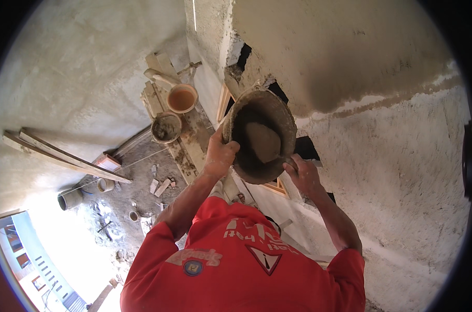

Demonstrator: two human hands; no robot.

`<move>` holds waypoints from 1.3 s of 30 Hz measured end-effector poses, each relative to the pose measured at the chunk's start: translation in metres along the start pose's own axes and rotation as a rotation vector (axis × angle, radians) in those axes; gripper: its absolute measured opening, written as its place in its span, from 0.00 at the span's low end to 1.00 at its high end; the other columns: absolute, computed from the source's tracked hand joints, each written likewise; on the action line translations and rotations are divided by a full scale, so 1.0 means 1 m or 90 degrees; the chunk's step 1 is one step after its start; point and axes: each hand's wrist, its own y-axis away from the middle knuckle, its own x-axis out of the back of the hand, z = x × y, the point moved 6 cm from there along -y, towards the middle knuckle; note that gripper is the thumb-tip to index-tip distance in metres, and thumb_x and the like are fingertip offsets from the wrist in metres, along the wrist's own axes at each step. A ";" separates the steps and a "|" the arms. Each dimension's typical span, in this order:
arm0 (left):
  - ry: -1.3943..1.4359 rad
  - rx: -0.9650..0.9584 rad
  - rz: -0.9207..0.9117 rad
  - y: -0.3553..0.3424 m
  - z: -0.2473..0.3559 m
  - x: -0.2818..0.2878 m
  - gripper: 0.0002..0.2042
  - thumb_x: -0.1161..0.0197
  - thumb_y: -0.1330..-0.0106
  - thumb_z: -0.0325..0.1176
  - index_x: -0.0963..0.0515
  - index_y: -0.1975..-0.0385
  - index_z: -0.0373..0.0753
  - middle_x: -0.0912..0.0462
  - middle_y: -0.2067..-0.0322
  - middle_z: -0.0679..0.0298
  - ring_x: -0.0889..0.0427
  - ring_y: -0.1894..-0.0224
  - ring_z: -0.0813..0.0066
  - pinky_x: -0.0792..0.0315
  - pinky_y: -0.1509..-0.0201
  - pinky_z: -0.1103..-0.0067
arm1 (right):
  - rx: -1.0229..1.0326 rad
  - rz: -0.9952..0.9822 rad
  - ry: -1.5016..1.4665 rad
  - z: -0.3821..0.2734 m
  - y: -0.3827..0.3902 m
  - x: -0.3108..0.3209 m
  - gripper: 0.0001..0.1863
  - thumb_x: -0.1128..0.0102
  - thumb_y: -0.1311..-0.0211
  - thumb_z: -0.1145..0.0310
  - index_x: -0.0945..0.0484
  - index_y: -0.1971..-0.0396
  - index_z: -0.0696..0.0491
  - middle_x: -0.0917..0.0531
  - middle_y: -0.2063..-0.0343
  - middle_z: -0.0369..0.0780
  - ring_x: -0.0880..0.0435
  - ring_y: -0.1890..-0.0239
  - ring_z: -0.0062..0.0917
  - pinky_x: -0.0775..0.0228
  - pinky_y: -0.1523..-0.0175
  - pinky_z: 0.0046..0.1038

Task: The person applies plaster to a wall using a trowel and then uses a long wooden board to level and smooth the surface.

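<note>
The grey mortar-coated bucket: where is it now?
In the head view, the bucket is slightly right of centre, between the left hand, which grips its rim, and the right hand.

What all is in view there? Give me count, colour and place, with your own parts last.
large bucket: 1, grey, centre, pale grey material inside
orange tub: 1, orange-brown, on the planks
smaller bucket: 1, grey-brown, below the orange tub
planks: several, brown, under both
long boards: two, brown, by the left wall
containers: at least three, grey to tan, floor at left
broken pieces: several, pale, on the floor
walls: several, grey-beige, both sides
wall openings: several, black, around the large bucket
building: 1, blue and white, lower left
shirt: 1, red, bottom centre
left hand: 1, gripping the large bucket's left rim
right hand: 1, at its lower right rim; exact grip unclear
</note>
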 end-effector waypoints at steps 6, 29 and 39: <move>0.020 -0.017 0.046 -0.010 0.001 0.019 0.26 0.47 0.48 0.18 0.29 0.43 0.32 0.19 0.64 0.65 0.24 0.67 0.80 0.28 0.63 0.82 | 0.007 -0.055 0.083 -0.016 -0.028 0.012 0.21 0.40 0.38 0.55 0.24 0.55 0.56 0.16 0.73 0.50 0.16 0.68 0.47 0.23 0.62 0.42; -0.032 -0.054 0.363 0.032 -0.025 0.176 0.29 0.51 0.53 0.17 0.30 0.44 0.29 0.20 0.60 0.61 0.21 0.62 0.75 0.27 0.59 0.82 | -0.263 0.225 0.076 -0.004 -0.195 0.233 0.23 0.43 0.35 0.59 0.26 0.44 0.53 0.17 0.58 0.42 0.20 0.65 0.27 0.24 0.59 0.29; -0.142 -0.036 0.235 0.029 -0.015 0.096 0.32 0.49 0.54 0.19 0.31 0.41 0.32 0.20 0.60 0.61 0.22 0.62 0.74 0.26 0.59 0.80 | -0.186 -0.269 0.013 -0.034 -0.059 0.134 0.27 0.37 0.43 0.65 0.27 0.41 0.50 0.19 0.52 0.44 0.18 0.54 0.30 0.25 0.51 0.33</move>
